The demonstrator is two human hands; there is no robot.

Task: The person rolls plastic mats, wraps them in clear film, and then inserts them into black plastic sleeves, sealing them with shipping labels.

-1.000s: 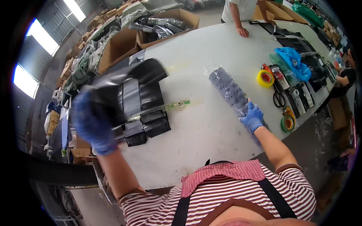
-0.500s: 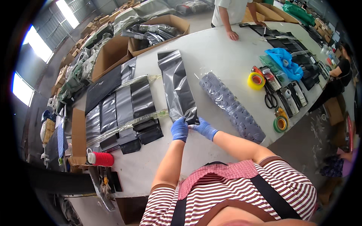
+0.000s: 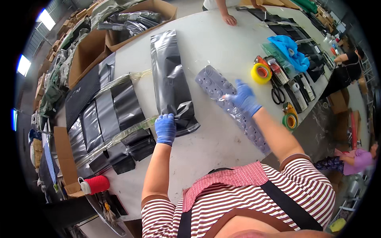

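Observation:
A long black plastic bag (image 3: 168, 75) lies lengthwise on the white table. My left hand (image 3: 165, 129), in a blue glove, is closed on the bag's near left corner. To the right lies a folded grey-blue bath mat (image 3: 216, 85) with round suction cups, in clear plastic. My right hand (image 3: 245, 100), also gloved in blue, is over the middle of the mat with thumb and fingers apart; whether it touches the plastic I cannot tell.
Overlapping black bags (image 3: 105, 119) lie left under clear tape strips. Yellow tape (image 3: 261, 73), black scissors (image 3: 278, 94) and green tape (image 3: 289, 121) sit right. A red spool (image 3: 97, 185) stands at the near left. Cardboard boxes (image 3: 89, 55) stand beyond the table; a person's hand (image 3: 229, 20) rests at its far side.
My right hand has let go of the bag's near end and moved right, over the bath mat. My left hand stays on the bag. The view has shifted.

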